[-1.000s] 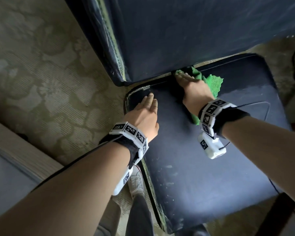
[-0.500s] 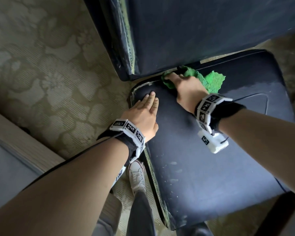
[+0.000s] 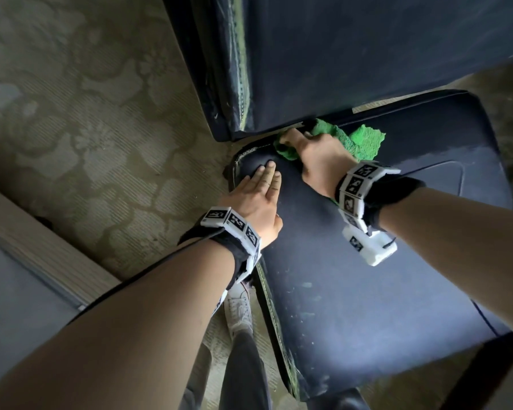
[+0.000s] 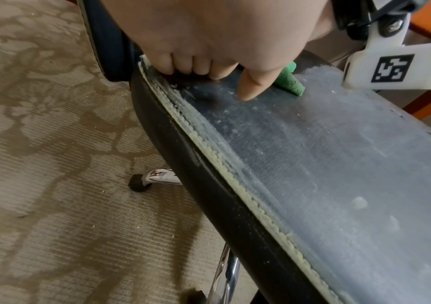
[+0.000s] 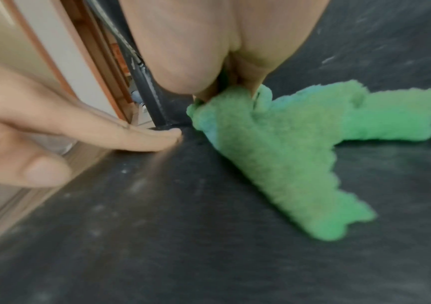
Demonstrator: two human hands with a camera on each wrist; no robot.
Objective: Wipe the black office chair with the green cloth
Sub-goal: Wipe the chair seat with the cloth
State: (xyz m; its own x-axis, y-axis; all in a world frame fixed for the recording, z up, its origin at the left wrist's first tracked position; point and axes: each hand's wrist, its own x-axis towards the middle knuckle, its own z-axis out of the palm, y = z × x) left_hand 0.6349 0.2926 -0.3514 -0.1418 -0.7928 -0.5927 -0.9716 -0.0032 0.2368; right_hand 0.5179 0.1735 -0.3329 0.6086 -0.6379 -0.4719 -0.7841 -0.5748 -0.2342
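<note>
the green cloth (image 3: 350, 140) lies bunched at the back corner of the seat of the black office chair (image 3: 367, 291), right where the seat meets the backrest (image 3: 367, 48), with one ragged flap spread flat beyond the knuckles. the right hand (image 3: 317, 161) has its fingers curled into the cloth, gripping a wad of it and pressing it down onto the seat. the left hand (image 3: 255, 199) lies flat, fingers straight and together, holding nothing, braced on the seat's side edge just beside the cloth. the cloth looks soft, fluffy and light, likely to fold and drag under the palm, so a bunched grip in its middle should serve best. the seat looks smooth and firm, dusted with pale specks, with grime packed along the stitched seam (image 4: 235, 181). the backrest overhangs the corner and crowds the knuckles there; toward the seat's front and far side the surface is open for long strokes. the carpet (image 3: 86, 128) lies below the edge.
</note>
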